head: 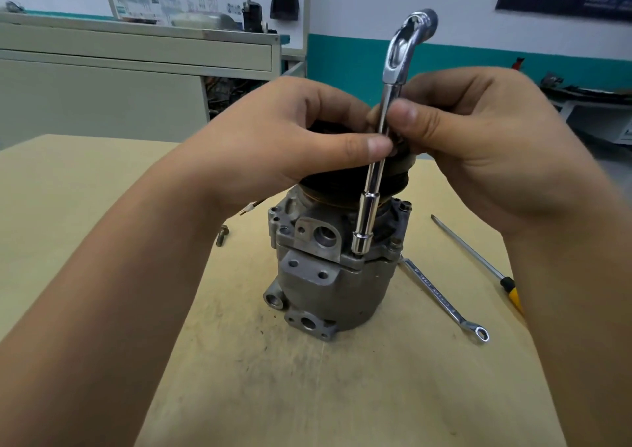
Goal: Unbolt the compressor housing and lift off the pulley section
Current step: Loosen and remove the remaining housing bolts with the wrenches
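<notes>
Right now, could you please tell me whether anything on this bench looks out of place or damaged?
Nothing looks damaged. One loose bolt lies on the table left of the compressor, and dark grime speckles the table before it. The left hand and right hand pinch the socket wrench, seated on the compressor.

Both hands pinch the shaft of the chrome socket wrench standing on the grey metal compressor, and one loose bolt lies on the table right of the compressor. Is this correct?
Not quite: the head view shows the loose dark bolt lying left of the grey metal compressor; the rest holds.
</notes>
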Demonstrator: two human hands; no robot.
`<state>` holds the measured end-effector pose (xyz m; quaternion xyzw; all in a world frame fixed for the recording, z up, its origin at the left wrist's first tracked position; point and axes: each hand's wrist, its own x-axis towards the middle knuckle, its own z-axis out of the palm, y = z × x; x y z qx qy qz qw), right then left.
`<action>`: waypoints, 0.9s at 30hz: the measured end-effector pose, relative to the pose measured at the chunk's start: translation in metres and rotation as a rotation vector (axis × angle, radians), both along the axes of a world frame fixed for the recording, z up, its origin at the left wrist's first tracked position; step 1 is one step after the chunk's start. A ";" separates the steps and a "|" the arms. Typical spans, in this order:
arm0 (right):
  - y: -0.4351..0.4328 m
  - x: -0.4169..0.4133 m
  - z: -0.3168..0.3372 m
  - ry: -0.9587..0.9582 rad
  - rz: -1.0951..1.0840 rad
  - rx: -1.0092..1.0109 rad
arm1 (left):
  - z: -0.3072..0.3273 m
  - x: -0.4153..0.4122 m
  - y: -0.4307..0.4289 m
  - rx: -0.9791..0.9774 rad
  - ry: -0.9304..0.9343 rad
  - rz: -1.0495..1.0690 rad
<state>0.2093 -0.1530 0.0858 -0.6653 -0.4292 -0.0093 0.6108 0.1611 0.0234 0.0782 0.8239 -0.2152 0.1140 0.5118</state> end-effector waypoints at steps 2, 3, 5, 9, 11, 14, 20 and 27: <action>0.000 0.001 0.000 0.006 0.016 -0.004 | 0.000 0.000 0.000 0.002 -0.004 0.020; 0.000 0.001 0.000 0.015 0.014 -0.003 | 0.000 0.000 0.000 0.008 -0.009 0.032; 0.000 0.003 -0.001 0.029 -0.014 0.000 | -0.001 0.000 -0.001 0.012 -0.020 0.051; 0.003 0.002 -0.002 0.009 -0.072 0.006 | -0.001 0.000 -0.002 0.011 -0.029 0.055; 0.003 0.001 -0.002 0.001 -0.065 0.003 | -0.001 0.000 -0.002 0.009 -0.032 0.054; 0.002 -0.001 -0.002 -0.020 -0.064 -0.011 | -0.001 0.000 0.000 0.012 -0.014 0.037; 0.002 -0.001 -0.002 -0.010 -0.044 -0.018 | 0.000 0.000 0.001 0.037 0.008 0.020; 0.002 0.002 -0.001 0.023 -0.036 0.008 | -0.001 0.000 -0.001 0.056 -0.034 0.080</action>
